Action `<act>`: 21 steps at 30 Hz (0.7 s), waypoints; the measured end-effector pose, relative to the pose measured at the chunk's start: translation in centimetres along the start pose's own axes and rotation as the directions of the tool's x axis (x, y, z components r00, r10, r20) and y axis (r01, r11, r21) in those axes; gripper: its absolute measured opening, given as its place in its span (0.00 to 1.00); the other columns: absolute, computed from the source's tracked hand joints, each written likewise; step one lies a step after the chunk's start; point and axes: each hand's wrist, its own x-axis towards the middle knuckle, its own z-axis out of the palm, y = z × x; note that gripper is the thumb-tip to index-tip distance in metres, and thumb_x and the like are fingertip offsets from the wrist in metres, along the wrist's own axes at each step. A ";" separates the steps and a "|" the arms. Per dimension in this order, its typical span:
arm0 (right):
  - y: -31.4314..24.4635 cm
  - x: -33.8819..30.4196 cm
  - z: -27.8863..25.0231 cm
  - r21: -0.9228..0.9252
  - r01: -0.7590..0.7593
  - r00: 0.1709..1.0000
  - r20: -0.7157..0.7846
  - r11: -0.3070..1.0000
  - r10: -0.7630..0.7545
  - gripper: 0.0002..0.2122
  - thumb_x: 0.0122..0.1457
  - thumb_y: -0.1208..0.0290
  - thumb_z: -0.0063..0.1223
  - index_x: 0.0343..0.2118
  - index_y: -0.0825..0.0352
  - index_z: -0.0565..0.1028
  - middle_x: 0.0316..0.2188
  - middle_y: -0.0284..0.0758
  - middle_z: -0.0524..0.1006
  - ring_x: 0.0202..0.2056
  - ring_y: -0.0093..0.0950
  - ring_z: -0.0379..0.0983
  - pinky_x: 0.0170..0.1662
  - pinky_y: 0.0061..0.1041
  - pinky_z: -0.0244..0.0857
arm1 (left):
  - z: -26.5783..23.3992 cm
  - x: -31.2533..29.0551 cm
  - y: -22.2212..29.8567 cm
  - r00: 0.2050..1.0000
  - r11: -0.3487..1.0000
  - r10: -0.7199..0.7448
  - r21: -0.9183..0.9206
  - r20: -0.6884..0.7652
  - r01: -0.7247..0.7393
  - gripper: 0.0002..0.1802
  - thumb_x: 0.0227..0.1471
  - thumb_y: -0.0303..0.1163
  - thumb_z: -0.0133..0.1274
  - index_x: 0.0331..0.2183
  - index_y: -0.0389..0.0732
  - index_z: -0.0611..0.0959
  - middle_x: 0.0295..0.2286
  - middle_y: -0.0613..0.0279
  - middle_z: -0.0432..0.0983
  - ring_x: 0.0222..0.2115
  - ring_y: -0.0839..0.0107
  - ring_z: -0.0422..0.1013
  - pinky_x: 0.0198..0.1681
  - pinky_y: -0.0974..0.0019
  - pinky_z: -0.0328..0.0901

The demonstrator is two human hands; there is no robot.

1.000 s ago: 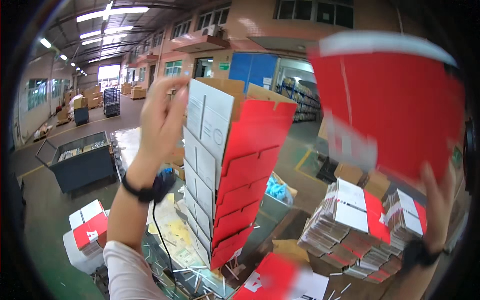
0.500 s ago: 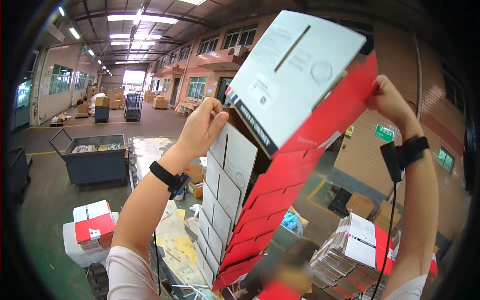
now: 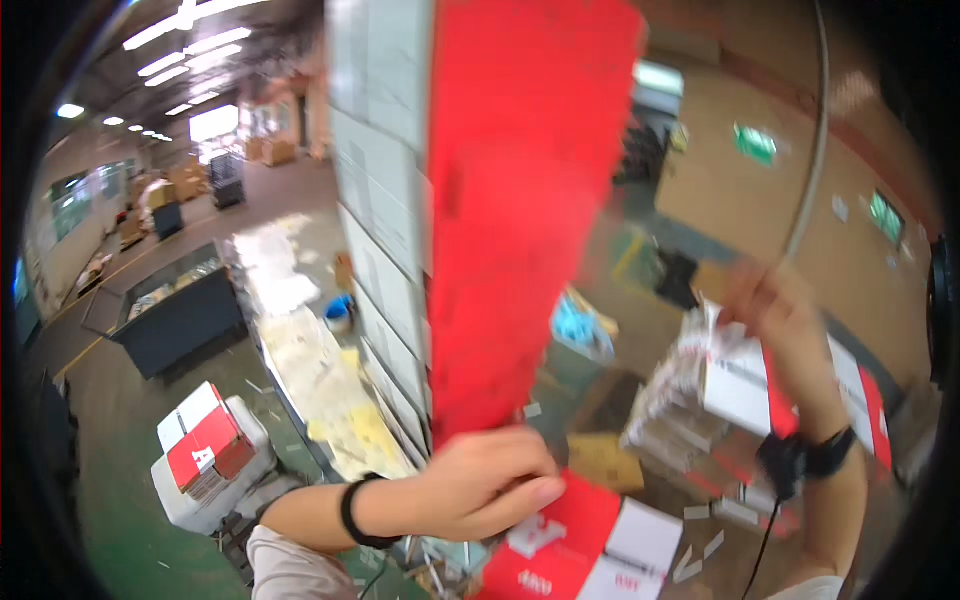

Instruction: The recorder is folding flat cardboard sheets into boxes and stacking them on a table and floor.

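A tall stack of red and white cardboard boxes (image 3: 500, 210) rises in front of me and runs past the upper edge. My left hand (image 3: 485, 485) is at its foot, thumb apart from loosely bent fingers, with nothing visible in it. Just below that hand lies a flat red and white carton (image 3: 560, 540). To the right, my right hand (image 3: 780, 310) reaches down over a pile of flattened red and white cartons (image 3: 735, 385). Motion smears its fingers, so whether they touch or grip a carton cannot be told.
Left of the stack runs a worktable (image 3: 320, 400) covered with stained paper. A smaller carton pile (image 3: 210, 450) sits on a white-wrapped support at the left. Beyond it stands a dark wheeled bin (image 3: 185, 315). Scraps litter the floor, and a blue plastic bag (image 3: 582, 328) lies behind the stack.
Both hands have left the top box of the stack. My left hand has dropped to the stack's foot; my right has lowered to the carton pile. The view has swung right.
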 end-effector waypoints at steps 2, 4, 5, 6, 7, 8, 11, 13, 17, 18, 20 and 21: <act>9.5 -12.7 -0.2 0.309 -0.745 0.667 0.362 0.591 0.651 0.09 0.57 0.71 0.49 0.36 0.71 0.74 0.27 0.36 0.76 0.29 0.27 0.75 0.31 0.25 0.69 | 7.6 -2.8 -5.6 0.819 0.829 -0.463 -0.161 0.339 0.535 0.18 0.60 0.38 0.47 0.39 0.30 0.75 0.29 0.46 0.74 0.32 0.56 0.75 0.36 0.58 0.68; 15.6 -25.2 1.7 -0.410 -0.772 0.476 0.133 0.485 0.869 0.18 0.58 0.60 0.54 0.41 0.72 0.74 0.31 0.43 0.78 0.32 0.31 0.76 0.35 0.30 0.71 | 16.0 -9.8 -16.4 0.899 0.897 -0.422 0.197 0.118 0.396 0.27 0.59 0.42 0.49 0.47 0.27 0.66 0.37 0.38 0.71 0.35 0.53 0.75 0.40 0.54 0.67; 18.2 -30.7 2.4 -0.682 -0.649 0.458 0.003 0.337 0.889 0.28 0.56 0.51 0.53 0.46 0.76 0.72 0.37 0.51 0.78 0.40 0.49 0.75 0.43 0.42 0.69 | 18.9 -12.0 -19.3 0.888 0.811 -0.460 0.407 -0.001 0.420 0.31 0.58 0.43 0.49 0.51 0.26 0.62 0.41 0.34 0.69 0.37 0.49 0.74 0.44 0.52 0.66; 19.5 -35.3 4.0 -0.607 -0.753 0.461 -0.209 0.255 0.863 0.32 0.57 0.46 0.48 0.51 0.75 0.69 0.41 0.57 0.75 0.45 0.56 0.70 0.48 0.46 0.65 | 21.3 -14.2 -21.7 0.782 0.737 -0.623 0.334 -0.001 0.587 0.31 0.59 0.43 0.48 0.52 0.26 0.61 0.45 0.33 0.68 0.45 0.46 0.68 0.50 0.52 0.62; 20.0 -37.6 6.1 -0.431 -0.867 0.362 -0.197 0.251 0.911 0.34 0.57 0.45 0.48 0.53 0.76 0.67 0.45 0.60 0.72 0.48 0.55 0.68 0.51 0.44 0.63 | 23.5 -16.3 -23.9 0.647 0.622 -0.763 0.271 -0.003 0.735 0.32 0.60 0.43 0.46 0.54 0.27 0.60 0.49 0.31 0.66 0.53 0.43 0.62 0.57 0.52 0.57; 20.5 -40.1 8.1 -0.228 -0.951 0.251 -0.187 0.206 0.950 0.36 0.58 0.43 0.47 0.55 0.76 0.64 0.48 0.63 0.69 0.52 0.54 0.66 0.54 0.42 0.62 | 24.3 -17.5 -25.4 0.550 0.566 -0.810 0.025 0.206 0.824 0.32 0.60 0.42 0.45 0.57 0.31 0.59 0.49 0.34 0.67 0.52 0.44 0.65 0.56 0.55 0.59; 23.4 -48.3 15.4 0.176 -0.920 0.228 -0.486 0.350 0.844 0.34 0.59 0.48 0.49 0.57 0.75 0.62 0.52 0.65 0.66 0.55 0.52 0.65 0.57 0.38 0.59 | 26.7 -17.1 -24.0 0.526 0.511 -0.846 -0.149 0.090 0.847 0.28 0.61 0.38 0.43 0.58 0.34 0.60 0.50 0.38 0.67 0.50 0.44 0.67 0.54 0.57 0.60; 22.6 -48.7 16.4 0.229 -0.890 0.227 -0.529 0.395 0.818 0.32 0.60 0.51 0.50 0.56 0.76 0.62 0.51 0.63 0.67 0.55 0.51 0.65 0.56 0.38 0.60 | 25.8 -14.9 -20.2 0.516 0.499 -0.851 -0.155 0.101 0.853 0.24 0.62 0.32 0.39 0.57 0.33 0.61 0.50 0.44 0.67 0.49 0.49 0.68 0.54 0.58 0.60; 16.9 -44.2 15.4 0.183 -0.818 0.351 -0.592 0.545 0.725 0.26 0.62 0.57 0.49 0.53 0.77 0.64 0.50 0.55 0.70 0.53 0.45 0.68 0.56 0.39 0.58 | 23.4 -18.0 -21.1 0.701 0.667 -0.713 -0.296 0.012 0.684 0.23 0.63 0.30 0.39 0.58 0.36 0.62 0.53 0.50 0.66 0.51 0.57 0.67 0.56 0.59 0.58; 14.5 -42.7 14.1 0.335 -0.778 0.304 -0.540 0.531 0.785 0.25 0.63 0.59 0.49 0.53 0.77 0.64 0.51 0.55 0.70 0.54 0.44 0.66 0.58 0.39 0.56 | 23.2 -17.0 -19.8 0.708 0.670 -0.705 -0.302 0.028 0.679 0.23 0.63 0.30 0.39 0.58 0.36 0.62 0.53 0.50 0.66 0.51 0.57 0.67 0.56 0.59 0.58; 13.6 -43.6 12.3 0.418 -0.677 0.316 -0.578 0.606 0.752 0.25 0.63 0.60 0.49 0.55 0.76 0.63 0.55 0.56 0.65 0.59 0.43 0.60 0.60 0.38 0.53 | 21.2 -13.4 -14.0 0.612 0.467 -0.790 -0.613 0.033 0.637 0.25 0.65 0.39 0.37 0.59 0.38 0.62 0.57 0.51 0.61 0.55 0.57 0.64 0.58 0.58 0.57; 13.2 -43.3 11.4 0.485 -0.559 0.349 -0.599 0.673 0.721 0.26 0.63 0.61 0.49 0.56 0.76 0.62 0.60 0.57 0.59 0.63 0.41 0.54 0.63 0.37 0.49 | 20.0 -13.0 -13.5 0.612 0.278 -0.782 -0.817 0.113 0.506 0.28 0.65 0.46 0.34 0.60 0.39 0.62 0.58 0.51 0.61 0.56 0.57 0.63 0.59 0.57 0.57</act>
